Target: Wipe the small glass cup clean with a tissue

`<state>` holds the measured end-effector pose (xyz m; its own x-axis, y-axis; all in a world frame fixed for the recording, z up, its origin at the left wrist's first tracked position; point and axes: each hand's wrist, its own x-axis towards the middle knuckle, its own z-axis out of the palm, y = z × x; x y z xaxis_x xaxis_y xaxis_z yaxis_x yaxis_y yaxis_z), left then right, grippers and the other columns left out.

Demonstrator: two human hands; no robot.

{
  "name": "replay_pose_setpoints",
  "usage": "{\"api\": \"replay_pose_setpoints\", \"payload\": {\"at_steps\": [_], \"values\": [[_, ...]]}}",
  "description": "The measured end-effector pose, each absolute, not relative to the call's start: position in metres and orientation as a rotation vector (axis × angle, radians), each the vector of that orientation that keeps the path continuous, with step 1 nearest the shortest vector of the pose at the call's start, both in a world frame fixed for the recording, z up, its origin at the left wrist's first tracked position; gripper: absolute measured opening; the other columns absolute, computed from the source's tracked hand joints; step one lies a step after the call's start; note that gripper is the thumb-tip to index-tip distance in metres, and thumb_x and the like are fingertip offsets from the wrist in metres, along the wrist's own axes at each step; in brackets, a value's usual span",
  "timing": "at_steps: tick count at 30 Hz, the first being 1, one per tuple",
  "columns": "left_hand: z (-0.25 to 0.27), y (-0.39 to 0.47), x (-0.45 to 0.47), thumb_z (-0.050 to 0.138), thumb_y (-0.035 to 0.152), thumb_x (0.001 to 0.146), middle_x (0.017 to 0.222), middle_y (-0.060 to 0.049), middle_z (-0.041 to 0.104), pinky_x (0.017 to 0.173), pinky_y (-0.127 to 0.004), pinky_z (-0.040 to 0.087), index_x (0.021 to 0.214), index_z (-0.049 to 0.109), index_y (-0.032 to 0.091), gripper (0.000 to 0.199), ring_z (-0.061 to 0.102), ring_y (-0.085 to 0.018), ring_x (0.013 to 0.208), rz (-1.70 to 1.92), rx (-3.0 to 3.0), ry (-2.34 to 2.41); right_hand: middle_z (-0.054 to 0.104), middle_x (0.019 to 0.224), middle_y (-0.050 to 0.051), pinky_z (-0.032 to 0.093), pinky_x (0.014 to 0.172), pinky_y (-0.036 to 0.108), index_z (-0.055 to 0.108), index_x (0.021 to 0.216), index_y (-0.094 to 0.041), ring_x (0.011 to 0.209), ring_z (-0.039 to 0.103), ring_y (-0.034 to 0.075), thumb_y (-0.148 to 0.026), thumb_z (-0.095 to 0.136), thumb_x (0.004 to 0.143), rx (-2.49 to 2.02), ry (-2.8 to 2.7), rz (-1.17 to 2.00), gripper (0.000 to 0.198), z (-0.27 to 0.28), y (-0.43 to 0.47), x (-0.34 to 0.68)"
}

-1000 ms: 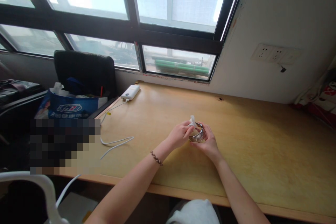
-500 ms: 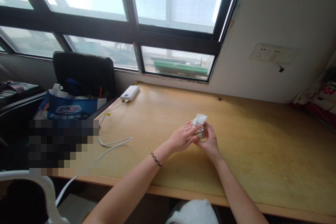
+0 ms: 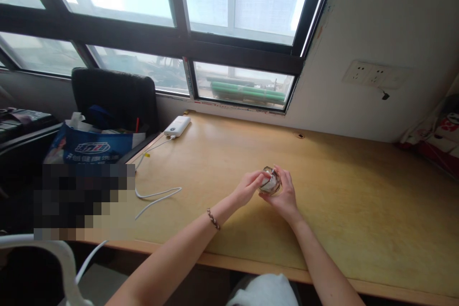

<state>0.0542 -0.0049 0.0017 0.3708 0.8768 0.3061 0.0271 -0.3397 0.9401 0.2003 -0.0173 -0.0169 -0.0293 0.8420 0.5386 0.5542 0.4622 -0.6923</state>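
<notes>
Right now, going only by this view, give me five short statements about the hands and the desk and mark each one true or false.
1. The right hand holds a small glass jar. True.
2. The left hand presses a white tissue into the jar. True.
3. The white power bank lies beside the right elbow. False: it sits at the desk's far left, near the window.
4. The left wrist wears a beaded bracelet. True.
5. The white cable is wound around the jar. False: it lies apart, to the left.

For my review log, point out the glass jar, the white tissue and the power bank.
glass jar (image 3: pixel 275 189): head view, lower right wall.
white tissue (image 3: pixel 268 182): head view, wad inside the jar.
power bank (image 3: pixel 177 125): head view, middle of its top face.
</notes>
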Motion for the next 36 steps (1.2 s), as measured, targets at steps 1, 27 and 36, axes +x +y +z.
{"api": "replay_pose_setpoints", "payload": {"at_steps": [1, 27, 36], "values": [[0.001, -0.004, 0.054, 0.033, 0.045, 0.082, 0.087, -0.007, 0.062, 0.077, -0.028, 0.038, 0.087, 0.060, 0.013, 0.043, 0.053, -0.018, 0.083, 1.135, 1.576, 0.802, 0.045, 0.105, 0.004, 0.044, 0.083, 0.035, 0.038, 0.119, -0.025, 0.097, 0.050, 0.021, -0.027, 0.071, 0.051, -1.204, -1.725, 0.364, 0.076, -0.018, -0.017, 0.200], [0.010, 0.000, 0.057, 0.038, 0.040, 0.080, 0.081, -0.008, 0.060, 0.073, -0.031, 0.040, 0.102, 0.051, 0.015, 0.037, 0.056, -0.018, 0.078, 1.126, 0.487, 0.305, 0.042, 0.113, 0.008, 0.039, 0.091, 0.038, 0.037, 0.118, -0.021, 0.107, 0.043, 0.022, -0.016, 0.058, 0.062, -1.192, -1.824, 0.186, 0.060, -0.020, -0.013, 0.201], [0.004, -0.007, 0.058, 0.040, 0.043, 0.079, 0.090, -0.007, 0.059, 0.072, -0.028, 0.037, 0.098, 0.052, 0.014, 0.037, 0.053, -0.018, 0.080, 1.152, 1.101, 0.568, 0.044, 0.107, 0.005, 0.041, 0.086, 0.037, 0.043, 0.112, -0.024, 0.100, 0.046, 0.022, -0.022, 0.067, 0.052, -1.230, -1.693, 0.270, 0.065, -0.015, -0.016, 0.202]]}}
